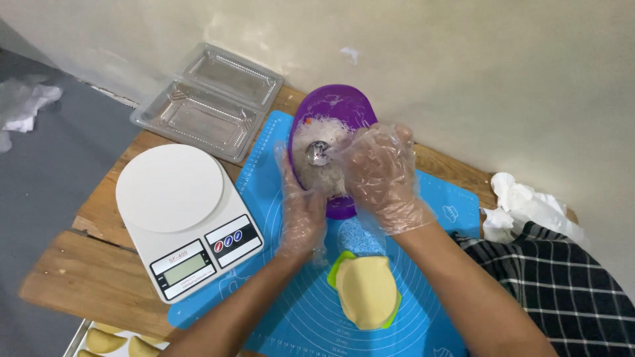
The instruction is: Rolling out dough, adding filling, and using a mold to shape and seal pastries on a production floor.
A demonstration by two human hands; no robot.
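Thin, crinkled clear plastic gloves over the left hand and right hand, at a glossy purple plastic bowl.
Shiny metal spoon; smooth matt blue mat; rough worn wooden bench; glossy white plastic scale; clear ribbed plastic tray; matt pale dough.

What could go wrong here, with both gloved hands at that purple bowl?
1. The purple bowl sits at the far edge of the blue mat, tilted by the left hand; white shreds could spill.
2. The right hand works the metal spoon in a loose glove, so grip may slip.
3. The dough round lies under the right forearm and could get brushed.
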